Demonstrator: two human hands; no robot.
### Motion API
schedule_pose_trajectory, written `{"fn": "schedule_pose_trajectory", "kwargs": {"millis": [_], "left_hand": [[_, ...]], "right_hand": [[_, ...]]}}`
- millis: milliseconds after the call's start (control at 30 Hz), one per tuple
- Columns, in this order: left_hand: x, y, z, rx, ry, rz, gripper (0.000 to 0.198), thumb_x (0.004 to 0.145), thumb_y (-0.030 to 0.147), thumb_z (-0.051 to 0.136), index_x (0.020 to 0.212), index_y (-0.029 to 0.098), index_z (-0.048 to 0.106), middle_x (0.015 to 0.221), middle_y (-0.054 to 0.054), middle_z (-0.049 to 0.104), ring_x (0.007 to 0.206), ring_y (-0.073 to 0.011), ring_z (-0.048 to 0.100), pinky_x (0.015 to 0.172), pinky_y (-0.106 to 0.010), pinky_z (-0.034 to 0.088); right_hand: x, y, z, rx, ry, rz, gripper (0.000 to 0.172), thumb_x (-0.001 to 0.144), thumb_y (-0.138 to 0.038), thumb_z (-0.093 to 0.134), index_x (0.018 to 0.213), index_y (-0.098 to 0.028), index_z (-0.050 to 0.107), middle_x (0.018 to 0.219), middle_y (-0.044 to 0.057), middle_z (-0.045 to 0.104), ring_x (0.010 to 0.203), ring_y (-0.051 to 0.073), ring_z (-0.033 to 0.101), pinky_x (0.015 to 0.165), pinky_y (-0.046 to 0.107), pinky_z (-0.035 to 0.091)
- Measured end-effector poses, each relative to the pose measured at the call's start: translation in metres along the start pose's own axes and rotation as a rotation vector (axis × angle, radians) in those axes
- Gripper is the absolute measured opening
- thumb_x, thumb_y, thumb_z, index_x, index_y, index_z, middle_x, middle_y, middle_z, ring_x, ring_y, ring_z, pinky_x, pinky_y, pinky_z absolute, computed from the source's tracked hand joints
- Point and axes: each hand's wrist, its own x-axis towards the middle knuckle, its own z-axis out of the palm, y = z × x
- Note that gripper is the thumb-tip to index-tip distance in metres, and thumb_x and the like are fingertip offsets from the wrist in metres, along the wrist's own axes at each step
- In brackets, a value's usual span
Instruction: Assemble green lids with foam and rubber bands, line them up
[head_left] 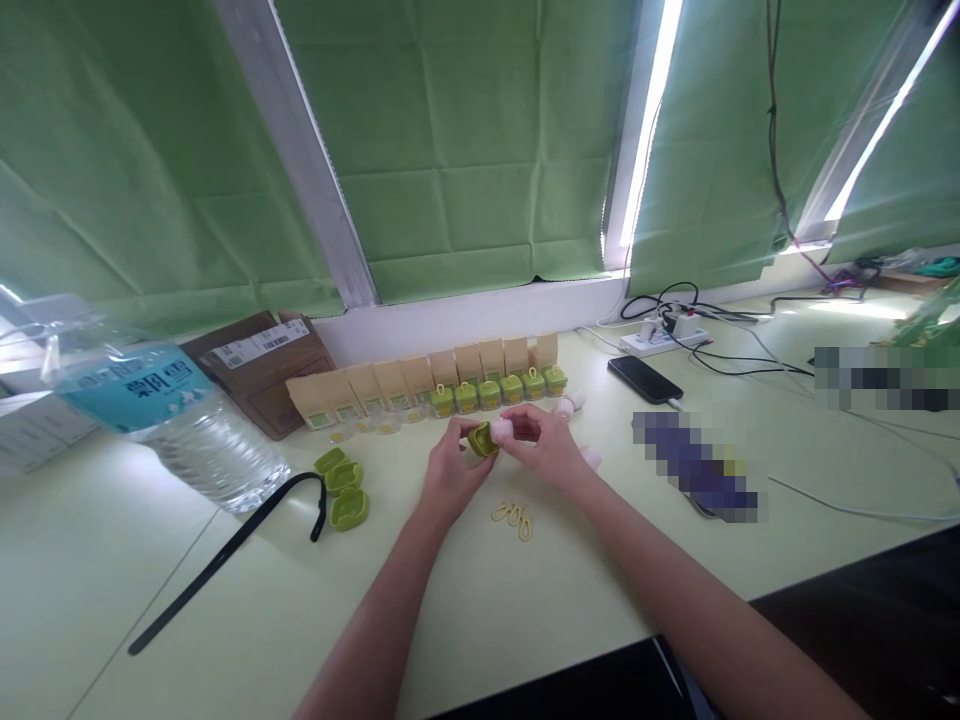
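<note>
A pale tabletop (495, 600) runs beneath windows covered by green blinds (450, 130). At centre, above the tabletop, the left hand (454, 470) grasps a green shell (481, 440); the right hand (546, 448) pinches a pale pink piece (501, 430) against it, though how far the piece enters the shell cannot be told. Nearer the viewer lie yellow loops (514, 516); to the left, three spare shells (345, 478) in a line beside a black strap (225, 562). Behind the hands stands a row of tan cards (418, 376), its right portion fronted by green looped containers (490, 392). Other pink pieces (564, 409) rest right of the right hand. A black phone (645, 380) lies farther right.
</note>
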Motion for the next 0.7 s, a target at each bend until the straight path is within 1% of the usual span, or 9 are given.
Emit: {"fn": "schedule_pose_trajectory", "kwargs": {"millis": [100,233,367,533,700], "left_hand": [[0.0008,-0.0017,0.0001,0.013,0.025,0.022,0.035,0.077,0.031,0.069,0.107,0.022,0.053,0.100,-0.003,0.067,0.088,-0.0169,0.062,0.078,-0.030,0.047],[0.0014,-0.0035,-0.0002,0.025,0.062,0.062,0.036,0.076,0.026,0.069,0.109,0.022,0.055,0.099,-0.003,0.066,0.086,-0.0161,0.060,0.076,-0.029,0.046],[0.0009,-0.0016,-0.0003,0.009,0.055,0.106,0.034,0.077,0.024,0.068,0.109,0.023,0.057,0.100,-0.003,0.066,0.088,-0.0163,0.060,0.075,-0.028,0.046],[0.0008,0.0028,0.0004,-0.016,0.046,0.090,0.033,0.078,0.028,0.068,0.109,0.022,0.057,0.099,-0.004,0.067,0.085,-0.0161,0.061,0.074,-0.029,0.047],[0.0005,0.0057,0.0001,-0.031,0.028,0.078,0.035,0.079,0.030,0.068,0.110,0.023,0.055,0.095,-0.003,0.068,0.081,-0.0147,0.059,0.071,-0.027,0.045]], "right_hand": [[-0.0007,-0.0031,0.0006,0.042,-0.014,0.044,0.033,0.078,-0.033,0.072,0.107,-0.019,0.067,0.101,0.008,0.075,0.094,0.020,0.071,0.091,0.037,0.058],[-0.0014,-0.0059,0.0007,0.033,-0.025,0.060,0.032,0.081,-0.035,0.071,0.108,-0.019,0.068,0.100,0.008,0.075,0.093,0.021,0.072,0.089,0.037,0.058],[-0.0018,-0.0056,0.0014,0.033,-0.056,0.063,0.033,0.083,-0.038,0.069,0.108,-0.018,0.069,0.100,0.009,0.075,0.093,0.021,0.072,0.089,0.037,0.058],[-0.0004,-0.0036,0.0010,0.092,-0.034,0.046,0.033,0.079,-0.039,0.073,0.104,-0.018,0.070,0.097,0.008,0.075,0.090,0.020,0.072,0.085,0.035,0.059],[0.0014,-0.0034,-0.0009,0.135,-0.020,0.041,0.033,0.074,-0.039,0.076,0.098,-0.017,0.070,0.091,0.008,0.076,0.083,0.021,0.072,0.079,0.035,0.060]]}}
